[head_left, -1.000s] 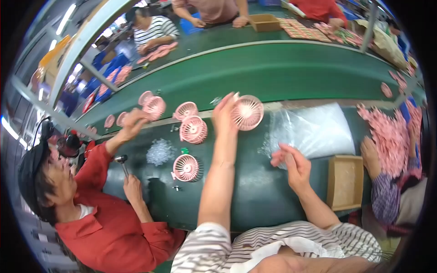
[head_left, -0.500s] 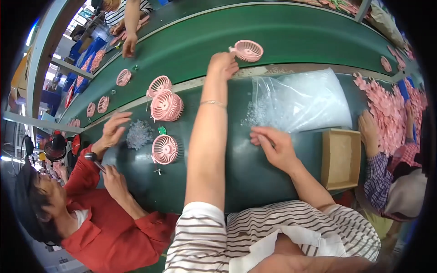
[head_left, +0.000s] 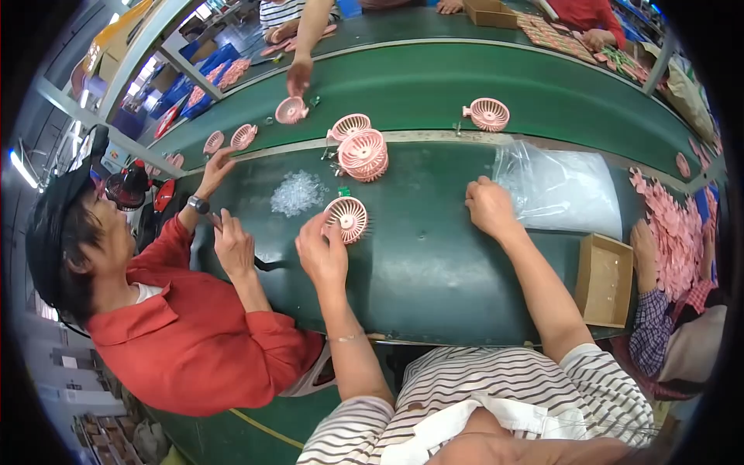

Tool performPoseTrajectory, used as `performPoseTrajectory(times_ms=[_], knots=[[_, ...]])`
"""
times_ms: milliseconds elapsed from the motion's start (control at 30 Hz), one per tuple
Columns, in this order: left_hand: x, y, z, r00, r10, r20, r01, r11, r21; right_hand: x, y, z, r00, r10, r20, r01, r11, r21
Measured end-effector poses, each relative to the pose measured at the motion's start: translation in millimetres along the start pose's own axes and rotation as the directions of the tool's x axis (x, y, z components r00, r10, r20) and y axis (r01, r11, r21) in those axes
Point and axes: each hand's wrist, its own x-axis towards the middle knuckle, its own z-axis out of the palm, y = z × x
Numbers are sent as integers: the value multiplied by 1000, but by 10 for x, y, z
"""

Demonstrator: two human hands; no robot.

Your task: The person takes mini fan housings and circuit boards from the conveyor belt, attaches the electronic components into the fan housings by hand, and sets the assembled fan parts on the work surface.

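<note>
My left hand is closed at the left rim of a round pink fan cover that lies on the green table, its thumb and fingers at the edge. Just beyond stands a stack of pink fan covers, with a small green part in front of it. My right hand rests by the left edge of a clear plastic bag, fingers curled together; what they hold, if anything, is hidden. Farther off, another pink fan cover sits on the green conveyor belt.
A heap of small clear pieces lies left of the stack. At my left a co-worker in red works at the same table. An open cardboard box and a pile of pink parts are on the right. Across the belt, another person's hand reaches in.
My left hand has let go of the fan cover on the belt and come back to the one on the table. My right hand has moved closer to the bag's edge. The view has shifted.
</note>
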Motion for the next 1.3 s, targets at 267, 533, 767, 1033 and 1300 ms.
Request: performPoseTrajectory(times_ms=[267, 533, 767, 1033, 1300], knots=[[-333, -88, 134, 980, 161, 121, -194, 912, 362, 64, -125, -21, 999, -1, 50, 6, 995, -103], [-710, 774, 380, 936, 228, 269, -273, 951, 145, 43, -54, -68, 996, 0, 84, 14, 986, -167], [-480, 858, 453, 937, 259, 234, -257, 966, -40, -172, -123, -466, 988, 89, -125, -10, 850, 526], [-352, 653, 639, 873, 69, 482, -104, 993, 48, -530, -86, -580, 935, 122, 334, -351, 165, 922], [-326, 774, 776, 746, -48, 664, 386, 844, -373, -588, 11, -508, 943, 198, 266, -276, 25, 961]])
